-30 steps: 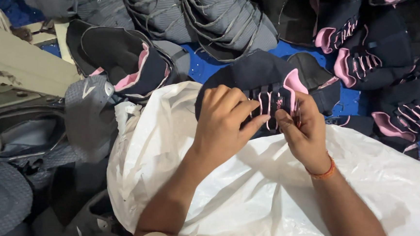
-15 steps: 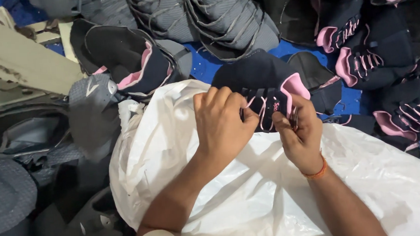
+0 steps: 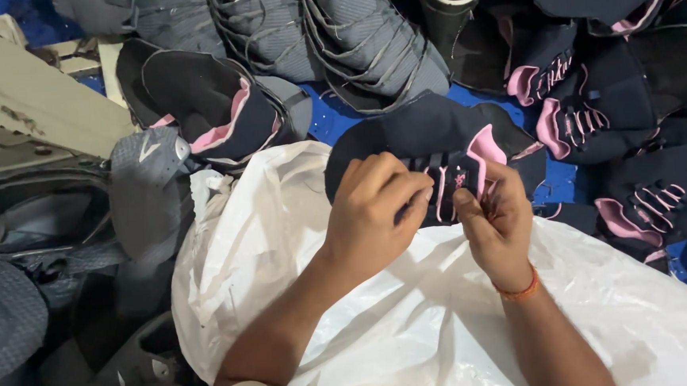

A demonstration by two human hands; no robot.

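1. Shoe upper [image 3: 424, 144], black fabric with pink lining and pink lace loops, lies at centre frame, its near edge resting on a white plastic sack [image 3: 415, 324] that fills the lower middle and lower right.
2. Left hand [image 3: 372, 211] is at centre, just below the upper's lace area. Fingers [image 3: 383, 184] are curled closed, thumb and forefinger tips pinched on the lace section of the upper.
3. Right hand [image 3: 496, 219] is just right of the left hand, nearly touching it. Fingers are bent inward and pinch the pink edge beside the laces; what exactly lies between the fingertips cannot be told.
4. Orange thread band [image 3: 518, 292] circles the right wrist.
5. Second black-and-pink upper [image 3: 211, 110] lies at upper left of centre, opening facing right, apart from the held one.
6. Stack of grey knit uppers [image 3: 334, 34] runs along the top centre of the frame.
7. Pile of black uppers with pink laces [image 3: 609, 113] occupies the upper right and right edge, on a blue surface [image 3: 331, 114].
8. Grey upper pieces [image 3: 148, 189] sit at left, touching the sack's left edge.
9. Pale beige machine part [image 3: 28, 109] crosses the upper left corner.
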